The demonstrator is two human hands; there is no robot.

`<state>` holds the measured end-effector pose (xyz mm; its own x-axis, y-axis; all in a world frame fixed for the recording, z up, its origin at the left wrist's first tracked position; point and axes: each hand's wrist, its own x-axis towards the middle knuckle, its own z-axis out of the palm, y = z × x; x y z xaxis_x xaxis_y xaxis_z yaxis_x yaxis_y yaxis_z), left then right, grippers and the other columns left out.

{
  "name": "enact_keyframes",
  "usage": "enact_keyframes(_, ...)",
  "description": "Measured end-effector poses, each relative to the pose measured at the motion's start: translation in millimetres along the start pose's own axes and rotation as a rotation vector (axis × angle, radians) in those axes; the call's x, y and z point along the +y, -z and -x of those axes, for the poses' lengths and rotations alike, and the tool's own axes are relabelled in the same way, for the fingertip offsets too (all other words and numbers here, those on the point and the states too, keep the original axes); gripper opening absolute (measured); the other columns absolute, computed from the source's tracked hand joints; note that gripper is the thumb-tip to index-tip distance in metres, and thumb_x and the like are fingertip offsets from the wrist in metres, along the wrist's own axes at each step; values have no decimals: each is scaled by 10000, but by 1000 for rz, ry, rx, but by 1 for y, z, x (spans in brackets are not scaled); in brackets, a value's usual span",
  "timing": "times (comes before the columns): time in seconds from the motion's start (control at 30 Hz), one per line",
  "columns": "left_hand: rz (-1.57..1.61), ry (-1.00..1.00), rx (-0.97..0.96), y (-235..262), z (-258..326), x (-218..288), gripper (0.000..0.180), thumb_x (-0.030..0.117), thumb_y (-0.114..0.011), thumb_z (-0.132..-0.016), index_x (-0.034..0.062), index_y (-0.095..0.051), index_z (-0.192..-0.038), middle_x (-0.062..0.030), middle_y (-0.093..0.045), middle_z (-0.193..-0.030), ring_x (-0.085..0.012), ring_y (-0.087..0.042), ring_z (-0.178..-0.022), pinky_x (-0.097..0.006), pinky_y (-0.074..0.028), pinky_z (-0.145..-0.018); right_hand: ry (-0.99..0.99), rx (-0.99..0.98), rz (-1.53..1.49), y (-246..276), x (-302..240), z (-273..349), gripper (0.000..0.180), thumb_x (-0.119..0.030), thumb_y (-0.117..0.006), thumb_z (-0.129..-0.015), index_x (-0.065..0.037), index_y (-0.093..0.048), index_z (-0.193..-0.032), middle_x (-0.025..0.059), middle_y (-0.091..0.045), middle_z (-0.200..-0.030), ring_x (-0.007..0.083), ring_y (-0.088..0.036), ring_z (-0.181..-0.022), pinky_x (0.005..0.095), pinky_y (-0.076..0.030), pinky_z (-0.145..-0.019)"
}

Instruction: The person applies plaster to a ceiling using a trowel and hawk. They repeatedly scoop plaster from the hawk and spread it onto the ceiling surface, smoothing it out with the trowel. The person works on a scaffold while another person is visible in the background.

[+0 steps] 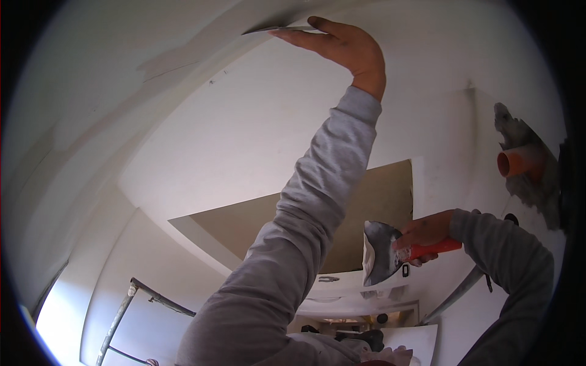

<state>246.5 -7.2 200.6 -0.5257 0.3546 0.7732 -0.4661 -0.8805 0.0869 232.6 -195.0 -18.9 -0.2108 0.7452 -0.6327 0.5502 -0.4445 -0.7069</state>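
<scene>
My left hand is raised high against the sloping white surface. Its fingers and thumb hold a thin, flat grey blade, whose edge lies at that surface; part of the blade is hidden by the fingers. Lower down on the right, my right hand is closed around the red handle of a wide putty knife. Whitish filler clings along the putty knife's front edge and near its handle.
An orange pipe sticks out of a rough grey patch on the right. A rectangular recess opens behind my left arm. Metal tube rails stand at lower left, near a bright opening.
</scene>
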Motion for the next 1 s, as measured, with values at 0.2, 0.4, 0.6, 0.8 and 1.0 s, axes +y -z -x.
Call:
enact_keyframes(0.2, -428, -93, -28, -31, 43, 51, 656, 178, -453, -1018, -164, -217, -1525, -409, -338, -1530, -503, -395, -1420, -491, -278, -1221, 13, -18, -23, 3, 5, -4, 460, -402, -459, -1075, -33, -672, -903, 58, -661, -750, 129, -556, -538, 290, -481, -524)
enact_keyframes(0.4, 18, 52, -89, -50, 71, 38, 567, 129, -407, -1057, -109, -244, -1545, -322, -355, -1549, -402, -376, -1442, -434, -291, -1212, 13, -49, 28, 3, -1, -9, 462, -392, -440, -1083, -31, -666, -905, 66, -661, -751, 131, -549, -530, 299, -474, -523)
enact_keyframes(0.6, 325, 263, -633, 42, 119, -5, 460, 147, -403, -1103, -66, -337, -1506, -159, -447, -1458, -276, -446, -1314, -353, -325, -1152, -16, -9, -7, 6, 4, -8, 443, -378, -427, -1088, -33, -643, -912, 74, -651, -731, 142, -541, -518, 302, -475, -523)
enact_keyframes(0.8, 122, -39, -914, 279, 39, 29, 438, 73, -460, -1051, -69, -462, -1465, -173, -521, -1408, -324, -483, -1319, -433, -337, -1164, 243, 82, -494, 6, -8, 3, 407, -371, -467, -1059, -70, -604, -822, 118, -640, -692, 178, -548, -484, 320, -456, -455)
enact_keyframes(1.0, 385, 203, -1137, 323, 27, 48, 562, -52, -566, -972, -65, -415, -1512, -327, -347, -1585, -483, -326, -1484, -568, -272, -1211, 319, -90, -1009, 6, 6, -13, 500, -439, -465, -1045, -15, -616, -828, 163, -629, -637, 197, -509, -400, 325, -406, -368)
